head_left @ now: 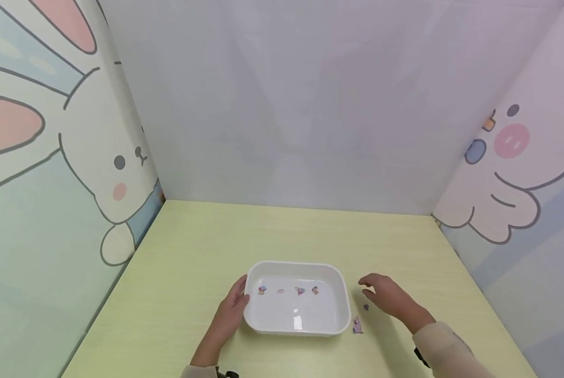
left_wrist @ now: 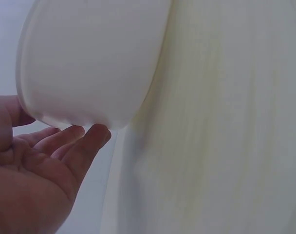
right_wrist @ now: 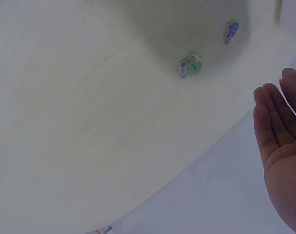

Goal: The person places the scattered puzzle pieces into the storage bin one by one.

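A white tray (head_left: pixel 297 325) stands on the table with several small colourful stickers inside, one of them a sticker (head_left: pixel 262 290) near its left end. My left hand (head_left: pixel 227 315) holds the tray's left side; in the left wrist view the fingers of that hand (left_wrist: pixel 41 170) curl at the rim of the tray (left_wrist: pixel 89 58). Above the table, right of the tray, my right hand (head_left: pixel 392 296) hangs with fingers bent and apart, holding nothing visible. Below it lie a small dark piece (head_left: pixel 366 306) and a purple piece (head_left: pixel 357 325). The right wrist view shows that hand (right_wrist: pixel 282 141) near a green-and-purple piece (right_wrist: pixel 191 66).
The pale yellow table (head_left: pixel 192 236) reaches back to a grey-white wall (head_left: pixel 282 105). Side walls carry cartoon drawings, a rabbit (head_left: pixel 97 142) on the left and a pink-nosed figure (head_left: pixel 508 178) on the right. Another small piece (right_wrist: pixel 231 32) lies on the table in the right wrist view.
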### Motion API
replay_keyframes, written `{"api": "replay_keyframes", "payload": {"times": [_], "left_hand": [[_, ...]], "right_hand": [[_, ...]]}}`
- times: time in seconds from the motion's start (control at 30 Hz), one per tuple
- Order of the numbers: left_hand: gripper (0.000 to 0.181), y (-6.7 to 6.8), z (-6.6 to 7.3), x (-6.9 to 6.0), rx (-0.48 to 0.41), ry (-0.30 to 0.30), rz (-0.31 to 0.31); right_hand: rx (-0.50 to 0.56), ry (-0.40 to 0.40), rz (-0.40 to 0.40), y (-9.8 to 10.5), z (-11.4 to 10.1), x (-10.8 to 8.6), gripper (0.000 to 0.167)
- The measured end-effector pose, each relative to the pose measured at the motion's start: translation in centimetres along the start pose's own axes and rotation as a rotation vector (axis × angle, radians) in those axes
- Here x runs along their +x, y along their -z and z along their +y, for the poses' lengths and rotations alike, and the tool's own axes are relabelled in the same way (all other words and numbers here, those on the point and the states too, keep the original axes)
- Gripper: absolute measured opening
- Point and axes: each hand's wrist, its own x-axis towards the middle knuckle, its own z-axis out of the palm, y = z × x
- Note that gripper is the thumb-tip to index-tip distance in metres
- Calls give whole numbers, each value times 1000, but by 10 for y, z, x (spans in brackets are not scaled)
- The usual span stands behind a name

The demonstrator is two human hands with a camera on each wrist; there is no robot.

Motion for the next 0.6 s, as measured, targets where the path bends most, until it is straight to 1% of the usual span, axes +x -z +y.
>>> {"api": "replay_keyframes", "payload": {"times": [0.27,0.47,0.6], "left_hand": [[51,0,0,0,2,-1,-2],[51,-1,1,0,-3,8,1],[51,0,1,0,-11,11,2]], "right_hand": [[4,-33,-11,-3,8,-11,18],[11,-80,-55,-3,14,-17,20],[7,-86,-79,-4,18,-22,19]]}}
